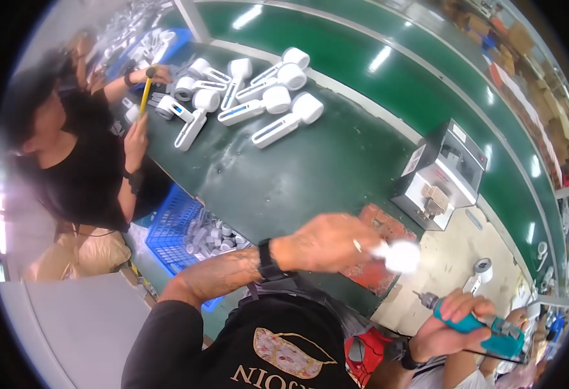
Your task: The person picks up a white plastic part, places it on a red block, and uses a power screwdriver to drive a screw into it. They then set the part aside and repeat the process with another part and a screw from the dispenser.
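My left hand [328,242] is closed around a white round-headed handheld device [401,257], blurred by motion, above the bench near a worn red mat [376,275]. Only its round end and a narrow part beside it show; my fingers hide the rest. At the lower right, my right hand [454,327] grips a teal electric screwdriver [501,337], its bit pointing left toward the device. The two are apart. Another white device with a grey round face [483,267] lies on the pale bench section just beyond the screwdriver.
Several white round-headed devices [275,97] lie on the green bench [258,175]. A metal-and-black machine [446,172] stands at the bench's far right. A blue crate [168,227] of grey parts is below on the left. A co-worker [70,149] holds a yellow-handled hammer [145,97].
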`<state>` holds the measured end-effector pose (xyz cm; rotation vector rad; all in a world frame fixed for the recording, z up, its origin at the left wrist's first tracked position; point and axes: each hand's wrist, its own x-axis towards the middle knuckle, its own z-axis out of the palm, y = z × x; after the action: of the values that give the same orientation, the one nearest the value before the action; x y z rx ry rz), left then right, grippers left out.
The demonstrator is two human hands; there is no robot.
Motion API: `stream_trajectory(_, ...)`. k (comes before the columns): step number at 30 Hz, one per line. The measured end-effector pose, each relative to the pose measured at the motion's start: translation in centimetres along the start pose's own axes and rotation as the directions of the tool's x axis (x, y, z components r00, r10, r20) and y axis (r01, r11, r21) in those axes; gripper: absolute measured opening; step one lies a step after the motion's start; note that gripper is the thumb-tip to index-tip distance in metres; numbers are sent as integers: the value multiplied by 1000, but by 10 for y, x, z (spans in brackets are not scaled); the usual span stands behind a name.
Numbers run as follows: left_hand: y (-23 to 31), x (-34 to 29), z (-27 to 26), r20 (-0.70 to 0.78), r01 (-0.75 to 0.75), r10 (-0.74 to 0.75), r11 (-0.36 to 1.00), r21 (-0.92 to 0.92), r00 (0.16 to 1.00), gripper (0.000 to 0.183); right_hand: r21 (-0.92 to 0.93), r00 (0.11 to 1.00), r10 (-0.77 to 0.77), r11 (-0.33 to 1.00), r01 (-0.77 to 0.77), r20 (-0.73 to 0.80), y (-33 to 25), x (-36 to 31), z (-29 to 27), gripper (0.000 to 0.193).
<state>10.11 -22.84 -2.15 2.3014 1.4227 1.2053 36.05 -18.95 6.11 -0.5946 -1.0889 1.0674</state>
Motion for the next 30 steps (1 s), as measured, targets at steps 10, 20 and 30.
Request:
stream_trajectory(10, -130, -73, -172, -762, 725, -528, 679, -114, 375, 61, -87, 995, 104, 991, -104, -1, 17, -19, -17, 58)
stream_trajectory(20, -148, -68, -181, -648, 808, -648, 583, -83, 401, 78, -116, 991, 132, 985, -128, 22, 19, -23, -17, 60)
stream_trajectory(30, -99, 9, -109, -639, 521, -176, 752, 403, 749, 59, -133, 985, 162, 977, -167, -52, 13, -31, -29, 61)
